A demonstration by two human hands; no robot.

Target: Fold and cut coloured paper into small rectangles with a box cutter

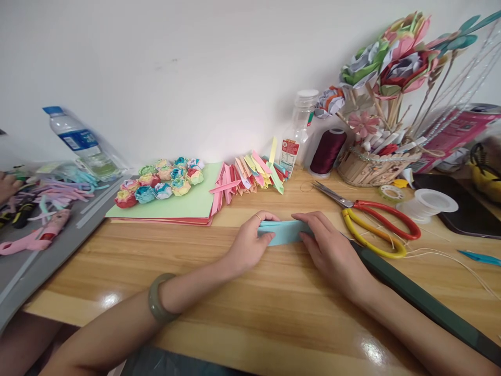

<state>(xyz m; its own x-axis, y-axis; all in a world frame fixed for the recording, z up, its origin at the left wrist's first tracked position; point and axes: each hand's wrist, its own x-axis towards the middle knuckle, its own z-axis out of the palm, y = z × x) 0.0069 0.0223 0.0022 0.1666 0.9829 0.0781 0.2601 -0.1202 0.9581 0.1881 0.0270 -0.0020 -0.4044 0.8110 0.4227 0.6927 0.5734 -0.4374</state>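
Observation:
A folded strip of light blue paper (284, 233) is held level just above the wooden table (219, 318), stretched between both hands. My left hand (252, 240) pinches its left end, thumb in front and fingers behind; a ring is on one finger and a green bangle (160, 297) circles the wrist. The right end is pinched by my right hand (331, 250), the thumb low on the front and the index finger along the top edge. Behind the strip lies a row of folded coloured paper pieces (250, 175).
Scissors (352, 203) and a dark green bar (415, 282) lie right of my right hand. Paper flowers (162, 180) rest on green paper (176, 204) at back left. A thread spool (327, 151) and a flower basket (376, 164) stand behind. Another person's hand (8, 187) shows far left.

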